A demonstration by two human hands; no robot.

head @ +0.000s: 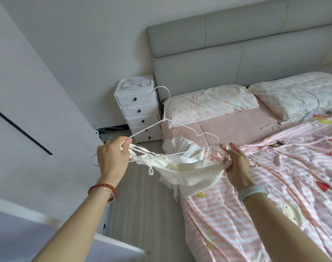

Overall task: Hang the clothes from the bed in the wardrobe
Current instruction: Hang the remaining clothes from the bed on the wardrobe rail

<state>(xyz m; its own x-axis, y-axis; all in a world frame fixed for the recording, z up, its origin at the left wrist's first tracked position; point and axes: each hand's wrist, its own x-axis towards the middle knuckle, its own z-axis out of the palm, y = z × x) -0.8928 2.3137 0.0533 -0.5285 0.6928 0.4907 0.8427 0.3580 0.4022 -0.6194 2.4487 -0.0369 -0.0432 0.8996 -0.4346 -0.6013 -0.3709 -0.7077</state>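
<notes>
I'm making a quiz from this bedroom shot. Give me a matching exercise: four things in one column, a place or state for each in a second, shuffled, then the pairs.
Things:
1. hanger
2. white top
3. drawer chest
4. bead bracelet

Places or states:
A. stands on the floor beside the bed's headboard
B. worn on the left wrist
C. held up, hook pointing up
D. held at both ends by the left hand and right hand

Pairs: 1-C, 2-D, 3-A, 4-B

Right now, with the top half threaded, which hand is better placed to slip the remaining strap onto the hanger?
The right hand, probably. It grips the white top at the hanger's right end, right beside that shoulder hook. The left hand pinches the straps and the hanger's other end, steadying both.
</notes>
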